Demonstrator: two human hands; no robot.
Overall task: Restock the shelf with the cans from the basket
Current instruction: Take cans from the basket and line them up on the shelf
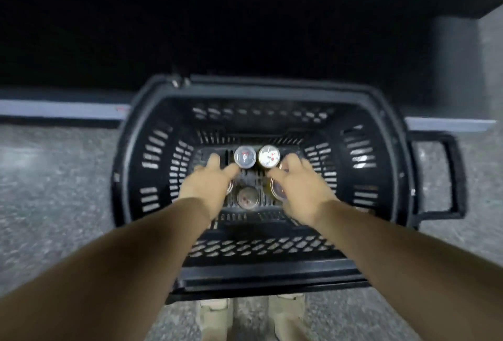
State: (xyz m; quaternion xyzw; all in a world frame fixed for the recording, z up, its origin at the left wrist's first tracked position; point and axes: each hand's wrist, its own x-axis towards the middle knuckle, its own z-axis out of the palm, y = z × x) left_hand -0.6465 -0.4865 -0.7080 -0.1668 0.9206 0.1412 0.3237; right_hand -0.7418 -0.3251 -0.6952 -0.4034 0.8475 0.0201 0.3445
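A black slotted plastic basket (pixel 128 155) stands on the floor right below me. Several cans stand upright on its bottom: a silver-topped can (pixel 245 156) and a gold-rimmed can (pixel 269 156) side by side at the far end, another can (pixel 248 197) nearer to me, and one more can (pixel 277 188) partly under my right hand. My left hand (pixel 208 181) reaches down inside the basket with fingers spread, its fingertips beside the silver-topped can. My right hand (pixel 298 185) is also inside, fingers spread above the cans on the right. Neither hand holds a can.
The basket's handle (pixel 451 174) hangs out to the right. A dark shelf unit (pixel 245 27) fills the view beyond the basket, with a pale base strip (pixel 60 110) along the floor. Speckled grey floor (pixel 54 191) surrounds the basket. My shoes (pixel 215 313) show below it.
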